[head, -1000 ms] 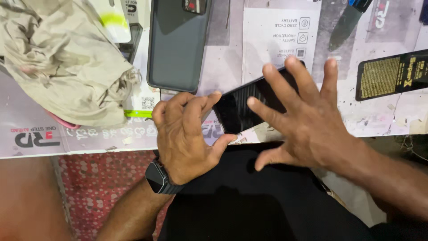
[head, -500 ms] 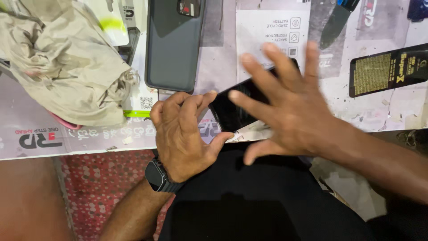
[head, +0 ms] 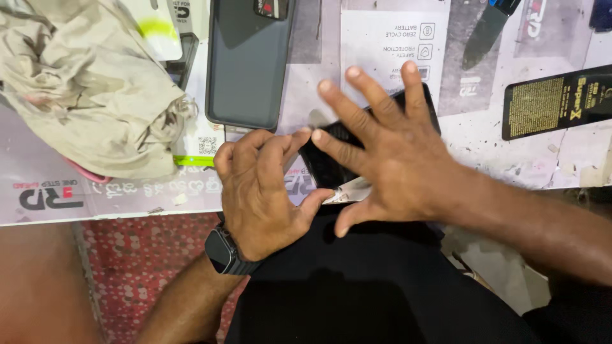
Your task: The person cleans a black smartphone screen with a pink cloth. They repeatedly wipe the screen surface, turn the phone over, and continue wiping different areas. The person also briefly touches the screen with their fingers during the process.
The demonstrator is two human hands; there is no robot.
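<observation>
Bare forearms without sleeves, black smartwatch (head: 221, 250) on a dark band, black clothing over lap

Single head view — looks steeply down, close over worktable (head: 484, 137) edge.

A black phone (head: 331, 159) lies flat and slanted at the bench's near edge, mostly covered.

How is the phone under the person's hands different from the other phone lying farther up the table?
The black phone lies tilted under both hands, mostly hidden; the grey phone lies untouched, in plain sight. The right hand presses flat on the black one, while the left hand fingers its edge. Both are dark, flat slabs on the table.
</observation>
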